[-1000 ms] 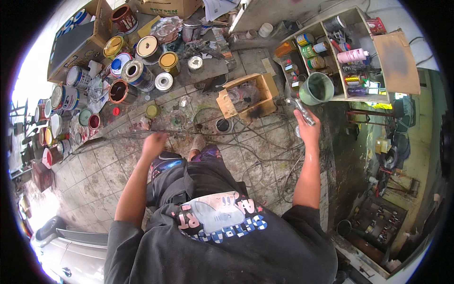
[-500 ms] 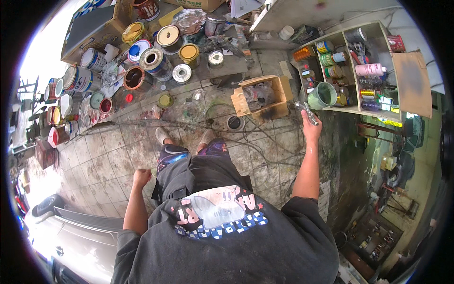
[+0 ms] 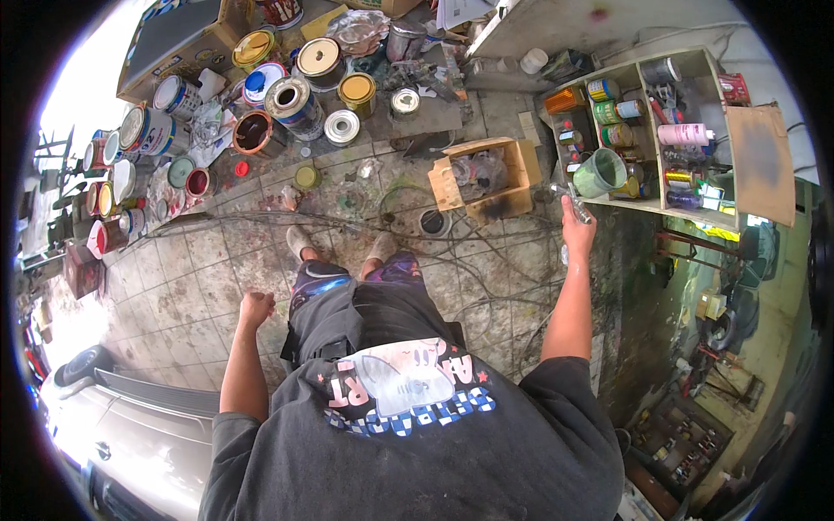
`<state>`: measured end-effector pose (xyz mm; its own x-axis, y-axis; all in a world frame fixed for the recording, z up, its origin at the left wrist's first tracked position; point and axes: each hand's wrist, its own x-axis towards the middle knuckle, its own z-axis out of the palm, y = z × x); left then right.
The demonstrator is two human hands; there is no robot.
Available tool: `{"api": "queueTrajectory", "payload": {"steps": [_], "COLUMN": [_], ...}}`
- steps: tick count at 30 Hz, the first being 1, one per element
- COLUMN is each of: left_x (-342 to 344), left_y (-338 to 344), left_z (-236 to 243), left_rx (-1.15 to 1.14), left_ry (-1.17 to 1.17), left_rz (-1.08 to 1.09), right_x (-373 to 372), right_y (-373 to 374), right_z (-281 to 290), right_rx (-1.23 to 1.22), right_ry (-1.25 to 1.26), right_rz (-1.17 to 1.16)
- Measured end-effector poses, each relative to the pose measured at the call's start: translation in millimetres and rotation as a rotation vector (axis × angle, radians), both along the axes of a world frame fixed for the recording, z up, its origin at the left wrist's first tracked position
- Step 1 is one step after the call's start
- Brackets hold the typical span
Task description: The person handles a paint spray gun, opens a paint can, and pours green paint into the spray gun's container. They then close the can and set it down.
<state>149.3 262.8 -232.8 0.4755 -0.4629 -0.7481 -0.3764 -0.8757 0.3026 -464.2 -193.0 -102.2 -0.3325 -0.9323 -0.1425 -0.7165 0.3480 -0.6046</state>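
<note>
Held at 2 o'clock, a silvery metal tool (image 3: 573, 203) sits in the right hand (image 3: 579, 227), the fingers closed narrowly around it. As far as can be judged, getting the tool into the grip is done, while setting it down or letting it go is not. Its front end is just beside a green-stained bucket (image 3: 587, 181); whether they touch, I cannot tell. The left hand (image 3: 254, 309) hangs near 8 o'clock, beside the thigh, its fingers seemingly folded; whether they hide anything is unclear.

Of the containers, the bucket leans with its mouth to the right, a greenish coating inside. At 1 o'clock an open carton (image 3: 445, 184) holds a crumpled, see-through bundle. Toward 2 o'clock, a wooden shelf (image 3: 695, 214) carries cans and a pink bottle (image 3: 682, 135). Around 10 o'clock, an open brown pot (image 3: 273, 148) shows dark brown contents and a smaller cup (image 3: 208, 192) shows deep red, while at 11 o'clock a can (image 3: 320, 61) wears its cream lid
</note>
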Motion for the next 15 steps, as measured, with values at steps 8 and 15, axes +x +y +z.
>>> {"api": "queueTrajectory", "payload": {"steps": [8,15], "left_x": [-8.9,-8.8], "left_y": [5.3,-19.3], "left_z": [-4.8,-5.8], "left_rx": [0.009,-0.035], "left_ry": [0.052,0.049], "left_rz": [0.014,-0.002], "right_x": [-0.1,3.7], "right_y": [-9.0,-7.8], "right_z": [-4.3,11.3], "right_rx": [0.053,0.011], "right_ry": [-0.257,-0.459], "right_rz": [-0.172,-0.238]}}
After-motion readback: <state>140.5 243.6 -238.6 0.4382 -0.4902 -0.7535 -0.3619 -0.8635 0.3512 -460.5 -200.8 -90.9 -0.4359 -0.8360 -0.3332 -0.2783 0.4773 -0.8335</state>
